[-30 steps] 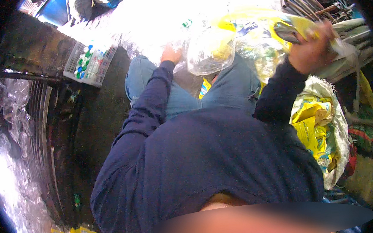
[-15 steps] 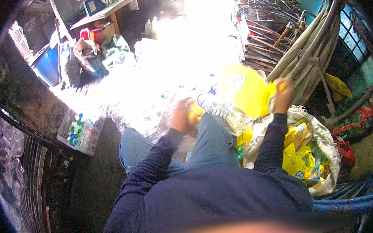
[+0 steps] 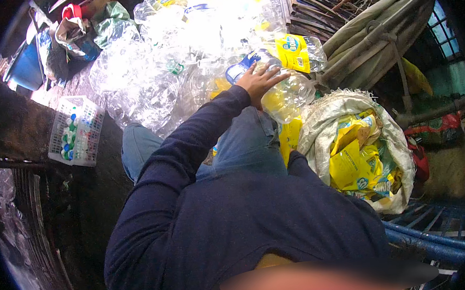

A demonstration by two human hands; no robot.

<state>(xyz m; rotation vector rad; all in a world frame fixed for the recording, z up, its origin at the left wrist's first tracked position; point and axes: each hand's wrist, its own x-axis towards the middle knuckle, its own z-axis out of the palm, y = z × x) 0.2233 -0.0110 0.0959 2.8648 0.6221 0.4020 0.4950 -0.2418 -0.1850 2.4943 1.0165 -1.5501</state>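
My left hand (image 3: 261,83) is stretched over the pile of clear plastic bottles, fingers spread, resting on or just above a large clear bottle (image 3: 289,99). Beside its fingertips lies another clear bottle (image 3: 295,53) with a yellow label. A bottle with a blue label (image 3: 242,66) is close to the wrist. Only the sleeve of my right arm (image 3: 299,165) shows, bent down by my right thigh; the hand is hidden. Just above that sleeve hangs a yellow plastic piece (image 3: 291,136), between my thigh and a white woven sack (image 3: 315,126) holding yellow plastic wrappers (image 3: 355,163).
A white plastic basket (image 3: 92,130) of green, blue and white caps stands on the left. Farther back are a blue bin (image 3: 25,70) and filled bags (image 3: 113,25). Metal rods (image 3: 322,4) and a draped cloth on a frame (image 3: 375,32) stand at the right.
My right hand, raised with a blurred yellow plastic piece, has dropped out of sight. My left hand has moved right and spread over the bottles. The whole view has tilted downward.
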